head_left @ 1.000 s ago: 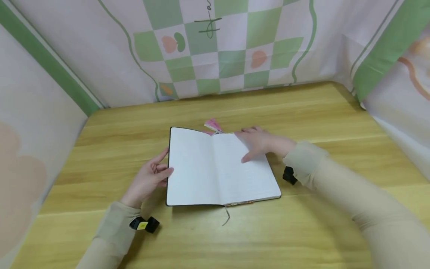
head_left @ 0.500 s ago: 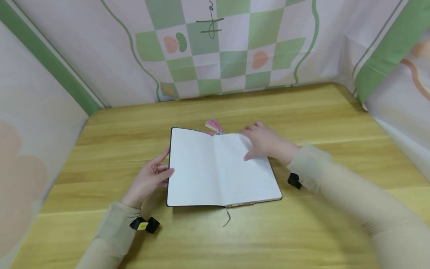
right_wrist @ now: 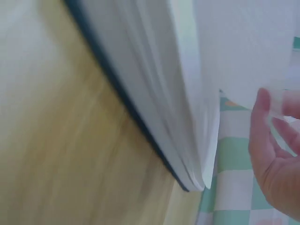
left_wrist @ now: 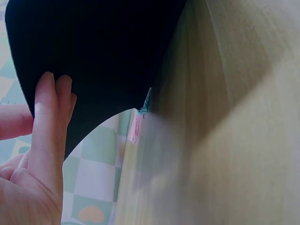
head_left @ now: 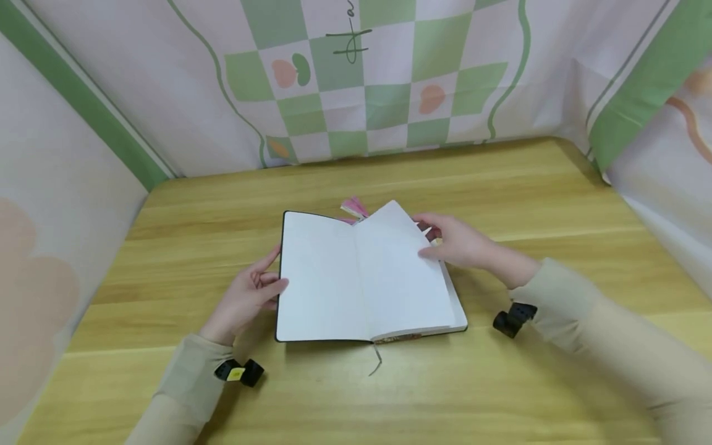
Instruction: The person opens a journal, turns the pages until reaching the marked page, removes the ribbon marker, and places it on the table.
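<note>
An open notebook (head_left: 322,278) with blank white pages lies on the wooden table in the head view. My left hand (head_left: 245,300) holds its left side, thumb on the page; the left wrist view shows the fingers flat against the black cover (left_wrist: 103,51), which is raised off the table. At the upper right edge, my right hand (head_left: 458,244) pinches a lifted page (head_left: 397,266) between thumb and fingers. That page rises above the page block (right_wrist: 140,61) in the right wrist view, where several leaves stand slightly apart.
A pink tassel (head_left: 354,207) sticks out behind the notebook's top, and a thin ribbon bookmark (head_left: 378,361) hangs from its bottom. Patterned cloth (head_left: 384,105) surrounds the wooden table (head_left: 356,408) at the back and sides. Each wrist wears a black camera.
My right hand has moved right, from resting on the right page to pinching its upper edge; the page's corner is now lifted. The left hand has stayed on the cover.
</note>
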{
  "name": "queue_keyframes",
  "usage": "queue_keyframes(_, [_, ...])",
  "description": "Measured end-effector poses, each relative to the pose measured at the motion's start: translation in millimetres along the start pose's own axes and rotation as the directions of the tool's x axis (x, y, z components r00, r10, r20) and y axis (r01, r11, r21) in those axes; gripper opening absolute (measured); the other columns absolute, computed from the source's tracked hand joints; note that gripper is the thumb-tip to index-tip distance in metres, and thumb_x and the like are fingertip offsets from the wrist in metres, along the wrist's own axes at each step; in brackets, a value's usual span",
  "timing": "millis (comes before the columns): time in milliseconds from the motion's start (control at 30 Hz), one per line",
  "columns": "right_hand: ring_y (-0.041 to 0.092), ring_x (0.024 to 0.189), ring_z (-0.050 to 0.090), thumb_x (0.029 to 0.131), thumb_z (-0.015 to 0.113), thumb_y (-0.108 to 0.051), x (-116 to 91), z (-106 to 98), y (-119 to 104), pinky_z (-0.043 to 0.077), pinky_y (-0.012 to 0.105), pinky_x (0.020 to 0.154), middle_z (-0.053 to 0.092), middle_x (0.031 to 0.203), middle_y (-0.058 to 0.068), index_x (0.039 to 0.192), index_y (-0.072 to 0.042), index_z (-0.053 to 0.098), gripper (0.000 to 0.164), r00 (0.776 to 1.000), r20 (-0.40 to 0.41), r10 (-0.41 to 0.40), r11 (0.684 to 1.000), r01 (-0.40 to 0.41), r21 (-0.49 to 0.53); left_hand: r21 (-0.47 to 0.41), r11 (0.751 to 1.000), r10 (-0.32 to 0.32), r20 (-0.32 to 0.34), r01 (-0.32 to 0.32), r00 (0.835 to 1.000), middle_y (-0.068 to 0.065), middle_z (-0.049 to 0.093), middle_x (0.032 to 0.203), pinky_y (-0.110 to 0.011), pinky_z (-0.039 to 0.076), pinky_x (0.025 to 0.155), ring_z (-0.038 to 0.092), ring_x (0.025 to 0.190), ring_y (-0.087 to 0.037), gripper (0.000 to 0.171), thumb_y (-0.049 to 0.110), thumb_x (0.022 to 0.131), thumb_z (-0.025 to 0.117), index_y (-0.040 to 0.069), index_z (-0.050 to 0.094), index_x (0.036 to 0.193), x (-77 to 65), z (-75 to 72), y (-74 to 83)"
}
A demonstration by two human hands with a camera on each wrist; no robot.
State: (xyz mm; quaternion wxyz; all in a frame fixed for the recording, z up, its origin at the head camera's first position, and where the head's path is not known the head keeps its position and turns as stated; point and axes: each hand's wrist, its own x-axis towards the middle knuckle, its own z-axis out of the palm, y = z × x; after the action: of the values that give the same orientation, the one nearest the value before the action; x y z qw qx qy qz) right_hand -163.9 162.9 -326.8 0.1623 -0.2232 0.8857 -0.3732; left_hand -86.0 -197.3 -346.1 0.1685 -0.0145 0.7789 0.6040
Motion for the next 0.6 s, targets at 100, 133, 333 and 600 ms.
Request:
queue_keyframes(100, [0.029, 0.105, 0.049, 0.087, 0.061, 0.000, -2.0, -1.1, -2.5, 0.049, 0.030, 0.073, 0.044, 0.130, 0.023, 0.144, 0.004, 0.029, 0.066, 0.996, 0.025, 0.082, 0.977, -0.085, 0.197, 0.007, 1.000, -0.006, -0.002, 0.006, 1.000, 0.007, 0.061, 0.080, -0.026, 0.052, 0.063, 0.055, 0.067, -0.007, 0.069, 0.008, 0.094, 0.056, 0.022, 0.020, 0.152, -1.0, -0.6, 1.0])
queue_keyframes(133, [0.027, 0.102, 0.050, 0.088, 0.060, -0.001, -2.9, -1.4, -3.5, 0.049, 0.028, 0.070, 0.042, 0.132, 0.023, 0.145, 0.003, 0.027, 0.067, 0.994, 0.033, 0.101, 0.960, -0.107, 0.259, 0.010, 1.000, -0.008, -0.003, 0.008, 1.000, 0.006, 0.061, 0.080, -0.026, 0.052, 0.063, 0.055, 0.067, -0.007, 0.069, 0.008, 0.094, 0.057, 0.023, 0.020, 0.152, -1.1, -0.5, 1.2])
queue_keyframes(333, [0.012, 0.091, 0.057, 0.090, 0.055, -0.003, -4.9, -1.5, -13.2, 0.051, 0.026, 0.073, 0.044, 0.126, 0.016, 0.146, -0.002, 0.025, 0.064, 0.986, 0.062, 0.153, 0.822, -0.162, 0.545, 0.023, 1.000, -0.008, -0.010, 0.008, 1.000, 0.006, 0.060, 0.081, -0.027, 0.052, 0.063, 0.054, 0.067, -0.007, 0.069, 0.009, 0.094, 0.057, 0.023, 0.021, 0.151, -0.5, 0.1, 1.5])
queue_keyframes(600, [0.010, 0.089, 0.060, 0.093, 0.050, -0.003, -2.2, 6.4, -33.5, 0.054, 0.030, 0.075, 0.050, 0.111, 0.005, 0.143, 0.002, 0.026, 0.055, 0.992, 0.073, 0.101, 0.718, -0.123, 0.685, 0.006, 1.000, -0.002, -0.017, 0.002, 1.000, 0.005, 0.066, 0.089, -0.025, 0.052, 0.062, 0.059, 0.070, -0.006, 0.069, 0.008, 0.094, 0.057, 0.022, 0.021, 0.151, -1.1, -0.5, 0.7])
